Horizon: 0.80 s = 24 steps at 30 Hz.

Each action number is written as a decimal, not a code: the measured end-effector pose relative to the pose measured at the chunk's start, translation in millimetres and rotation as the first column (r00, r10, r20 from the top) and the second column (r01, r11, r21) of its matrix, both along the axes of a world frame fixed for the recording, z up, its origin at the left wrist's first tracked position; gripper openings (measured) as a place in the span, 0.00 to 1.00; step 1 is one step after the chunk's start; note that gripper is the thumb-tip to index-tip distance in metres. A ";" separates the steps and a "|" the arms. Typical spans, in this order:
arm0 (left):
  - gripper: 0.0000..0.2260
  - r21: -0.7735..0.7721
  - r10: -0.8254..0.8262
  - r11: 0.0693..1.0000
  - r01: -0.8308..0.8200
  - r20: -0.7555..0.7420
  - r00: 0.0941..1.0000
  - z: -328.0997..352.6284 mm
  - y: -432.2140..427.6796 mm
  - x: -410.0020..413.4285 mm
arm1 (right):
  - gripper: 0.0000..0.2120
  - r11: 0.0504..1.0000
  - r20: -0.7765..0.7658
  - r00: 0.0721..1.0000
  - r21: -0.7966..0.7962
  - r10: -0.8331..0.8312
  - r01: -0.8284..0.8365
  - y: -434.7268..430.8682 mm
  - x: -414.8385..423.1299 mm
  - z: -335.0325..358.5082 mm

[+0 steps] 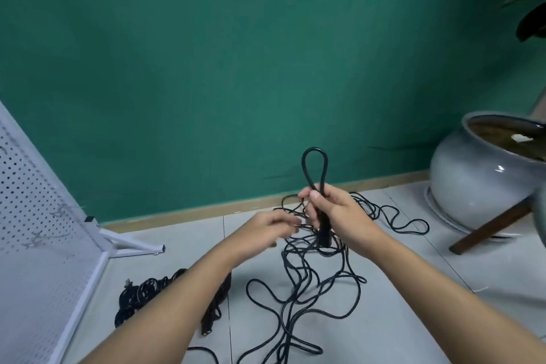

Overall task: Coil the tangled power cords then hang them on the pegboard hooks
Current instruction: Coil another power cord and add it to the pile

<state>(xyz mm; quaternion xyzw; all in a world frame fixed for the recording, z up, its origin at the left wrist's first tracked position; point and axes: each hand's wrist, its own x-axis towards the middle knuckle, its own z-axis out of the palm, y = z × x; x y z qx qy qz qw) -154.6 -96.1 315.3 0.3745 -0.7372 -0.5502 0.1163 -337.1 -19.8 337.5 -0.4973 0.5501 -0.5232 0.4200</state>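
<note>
A long black power cord [298,298] lies tangled in loose loops on the pale tiled floor. My right hand [334,213] grips a folded length of it, so a narrow loop [314,167] stands up above my fist and the plug end hangs just below. My left hand [266,230] is blurred, close to the left of that bundle, with curled fingers at a strand; whether it holds the strand is unclear. A white pegboard [38,230] on a stand leans at the left, with small hooks on its face.
More black cords [141,295] lie bundled on the floor by the pegboard's foot [133,248]. A large grey ceramic pot [484,174] and a dark wooden leg [490,227] stand at the right. A green wall closes the back.
</note>
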 end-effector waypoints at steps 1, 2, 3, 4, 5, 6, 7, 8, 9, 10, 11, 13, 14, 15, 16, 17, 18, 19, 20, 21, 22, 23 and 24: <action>0.15 -0.057 -0.074 0.995 0.080 0.095 0.993 -10.1 0.1 0.9 | 0.10 1.000 0.099 0.995 0.002 0.004 -0.004 -2.1 -1.4 0.3; 0.19 -0.129 -0.134 0.978 0.161 0.198 0.971 -20.1 1.4 0.4 | 0.10 1.000 0.191 0.982 0.011 0.012 -0.015 -3.9 -1.7 1.2; 0.21 -0.195 -0.175 0.952 0.236 0.284 0.943 -28.3 3.7 -1.1 | 0.09 0.999 0.264 0.964 0.029 0.014 -0.022 -6.0 -2.3 1.5; 0.20 -0.256 -0.199 0.921 0.294 0.341 0.919 -34.3 5.7 -3.0 | 0.09 0.998 0.320 0.947 0.054 0.007 -0.026 -7.7 -2.6 3.0; 0.18 -0.304 -0.201 0.898 0.319 0.363 0.910 -38.1 7.6 -5.1 | 0.09 0.996 0.354 0.935 0.080 -0.007 -0.023 -8.9 -3.7 3.8; 0.14 -0.340 -0.186 0.886 0.316 0.364 0.913 -42.2 7.8 -6.9 | 0.09 0.995 0.378 0.926 0.102 -0.022 -0.018 -9.9 -4.7 4.5; 0.10 -0.359 -0.173 0.881 0.308 0.363 0.916 -44.3 7.9 -8.5 | 0.09 0.993 0.382 0.923 0.114 -0.038 -0.007 -10.3 -5.6 4.6; 0.07 -0.356 -0.167 0.882 0.307 0.374 0.912 -45.6 7.2 -10.3 | 0.10 0.993 0.369 0.928 0.121 -0.057 0.012 -10.4 -6.2 4.5; 0.05 -0.352 -0.171 0.880 0.320 0.394 0.903 -45.4 6.7 -11.6 | 0.11 0.991 0.329 0.941 0.124 -0.078 0.039 -9.5 -7.1 3.5; 0.05 -0.349 -0.175 0.875 0.337 0.421 0.890 -46.4 5.7 -12.0 | 0.12 0.989 0.263 0.959 0.128 -0.103 0.072 -8.5 -8.0 1.8; 0.05 -0.353 -0.183 0.864 0.358 0.442 0.878 -45.7 5.2 -12.1 | 0.13 0.984 0.178 0.974 0.135 -0.138 0.114 -7.3 -9.5 -0.5; 0.05 -0.412 -0.170 0.832 0.371 0.447 0.878 -41.2 3.7 -10.8 | 0.13 0.964 -0.037 0.977 0.159 -0.208 0.212 -4.2 -14.8 -6.2; 0.05 -0.452 -0.149 0.822 0.347 0.418 0.896 -37.7 2.8 -9.4 | 0.13 0.952 -0.153 0.962 0.171 -0.228 0.253 -3.2 -18.1 -9.7; 0.04 -0.500 -0.126 0.808 0.311 0.368 0.921 -33.3 1.8 -7.9 | 0.13 0.943 -0.266 0.937 0.180 -0.228 0.280 -2.1 -20.8 -11.7; 0.04 -0.552 -0.104 0.789 0.270 0.313 0.944 -30.3 0.1 -7.1 | 0.13 0.936 -0.364 0.906 0.188 -0.215 0.298 -1.0 -23.1 -13.2; 0.03 -0.607 -0.090 0.760 0.232 0.256 0.962 -26.6 -1.3 -6.6 | 0.12 0.932 -0.441 0.877 0.199 -0.190 0.302 0.4 -23.7 -13.2; 0.02 -0.653 -0.079 0.732 0.194 0.201 0.976 -23.9 -3.7 -6.1 | 0.11 0.933 -0.497 0.853 0.208 -0.157 0.294 1.7 -23.4 -11.8; 0.02 -0.693 -0.071 0.705 0.154 0.147 0.987 -20.5 -5.3 -5.9 | 0.12 0.936 -0.533 0.839 0.228 -0.111 0.269 2.9 -22.0 -10.3; 0.03 -0.727 -0.062 0.677 0.112 0.095 0.994 -16.9 -7.4 -5.9 | 0.14 0.938 -0.541 0.839 0.256 -0.061 0.233 3.5 -19.9 -8.9; 0.02 -0.758 -0.061 0.647 0.077 0.050 0.997 -12.6 -9.2 -6.2 | 0.18 0.940 -0.525 0.851 0.290 -0.003 0.182 3.9 -17.4 -9.1; 0.02 -0.783 -0.065 0.620 0.053 0.015 0.998 -8.7 -10.8 -6.7 | 0.24 0.939 -0.502 0.863 0.320 0.056 0.125 3.5 -14.9 -10.8; 0.02 -0.799 -0.078 0.599 0.044 -0.004 0.997 -4.4 -11.1 -7.4 | 0.28 0.937 -0.506 0.855 0.341 0.115 0.076 3.0 -12.1 -12.5; 0.02 -0.811 -0.095 0.583 0.046 -0.012 0.995 -1.0 -11.2 -8.3 | 0.28 0.937 -0.538 0.828 0.345 0.158 0.045 1.8 -10.1 -15.5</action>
